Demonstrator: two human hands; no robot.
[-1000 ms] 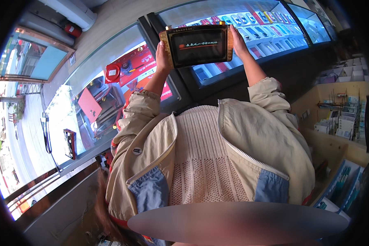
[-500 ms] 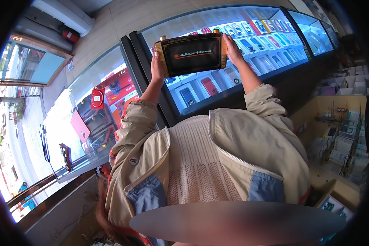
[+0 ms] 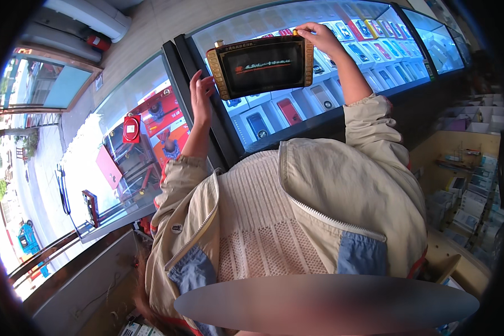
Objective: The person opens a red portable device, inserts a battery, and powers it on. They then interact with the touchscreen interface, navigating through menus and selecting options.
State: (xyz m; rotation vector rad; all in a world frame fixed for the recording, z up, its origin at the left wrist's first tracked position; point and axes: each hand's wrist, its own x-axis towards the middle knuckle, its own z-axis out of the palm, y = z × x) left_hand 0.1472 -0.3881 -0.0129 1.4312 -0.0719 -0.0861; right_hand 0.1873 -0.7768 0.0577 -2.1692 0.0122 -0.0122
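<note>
My jacket [image 3: 341, 190] fills the near view. Beyond it, left hand [image 3: 199, 92] is off the tablet [image 3: 261, 66], fingers loosely spread just beside its left edge. Right hand [image 3: 317, 38] alone grips the top right corner, closed on it, over the glass counter [image 3: 341, 95] of phones. Risk: one-corner hold, tablet could pivot and drop onto the glass. Half a second ago both hands held it.

We find open air above the glass desk [image 3: 341, 106]; its top bars our hands from the phones [image 3: 288, 109] beneath, with the tablet [image 3: 261, 66] ahead.
</note>
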